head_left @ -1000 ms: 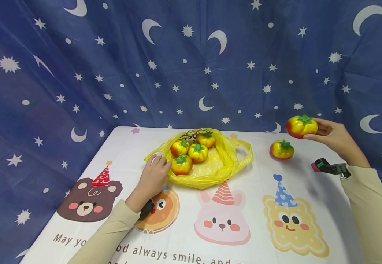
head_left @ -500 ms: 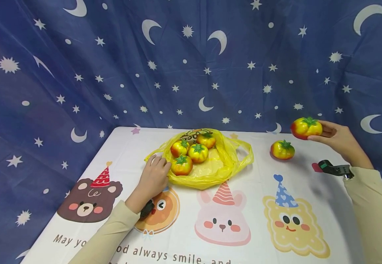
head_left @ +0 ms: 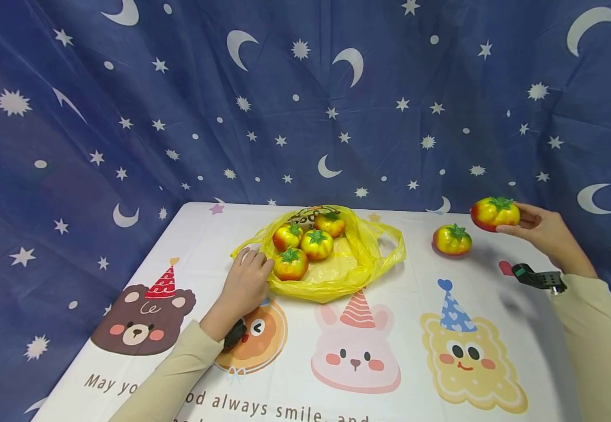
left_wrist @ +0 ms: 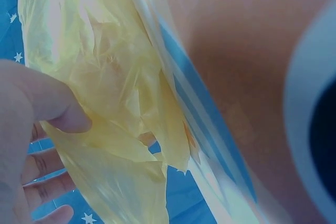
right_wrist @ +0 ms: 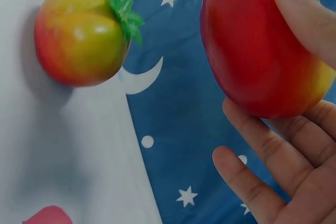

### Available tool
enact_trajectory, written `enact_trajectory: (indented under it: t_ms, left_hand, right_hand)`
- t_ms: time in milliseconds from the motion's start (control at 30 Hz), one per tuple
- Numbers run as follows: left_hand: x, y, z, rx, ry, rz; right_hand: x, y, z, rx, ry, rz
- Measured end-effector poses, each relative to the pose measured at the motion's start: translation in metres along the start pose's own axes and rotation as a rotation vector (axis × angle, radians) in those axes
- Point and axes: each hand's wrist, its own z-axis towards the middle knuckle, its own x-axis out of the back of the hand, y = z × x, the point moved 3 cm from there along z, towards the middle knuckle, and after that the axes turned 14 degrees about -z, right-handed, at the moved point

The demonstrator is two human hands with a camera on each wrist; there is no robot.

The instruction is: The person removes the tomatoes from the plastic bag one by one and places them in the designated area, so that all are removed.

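Note:
A yellow plastic bag (head_left: 347, 281) lies with its mouth spread wide on the table, and several red-yellow tomatoes with green tops, such as the front tomato (head_left: 290, 265), sit inside. My left hand (head_left: 245, 278) pinches the bag's left edge; in the left wrist view the thumb (left_wrist: 71, 114) presses on the yellow film. At the right, my right hand (head_left: 548, 234) grips another tomato (head_left: 495, 214) between thumb and fingers, raised over the table. The red underside of that held tomato (right_wrist: 252, 45) faces the right wrist camera. A loose tomato (head_left: 451, 240) rests on the table just left of it.
The white tablecloth (head_left: 410, 363) carries printed cartoon animals and lettering. A blue curtain (head_left: 284, 82) with moons and stars hangs right behind the table's back edge. The bag's handle loop (head_left: 392, 246) sticks out toward the right. A dark camera mount (head_left: 537, 277) projects from the right wrist.
My right hand has drifted slightly to the right and a little lower with the tomato still held. The left hand, the bag and the loose tomato have stayed in place.

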Motion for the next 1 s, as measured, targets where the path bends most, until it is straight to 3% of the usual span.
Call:
enact_trajectory:
  t_ms: [533,700,900,1000]
  left_hand:
    - [0.000,0.000,-0.001,-0.007,0.005,0.000]
    - [0.000,0.001,0.000,-0.007,-0.003,0.002]
    - [0.000,0.001,0.000,0.003,-0.022,0.012]
    - [0.001,0.001,0.000,0.004,-0.029,0.012]
  right_hand:
    - [-0.019,0.035,0.006,-0.049,-0.024,0.013]
    - [-0.029,0.058,0.015,-0.050,0.043,0.078]
    - [-0.045,0.089,0.030,-0.013,0.021,0.034]
    - [-0.055,0.111,0.039,-0.053,-0.001,0.000]
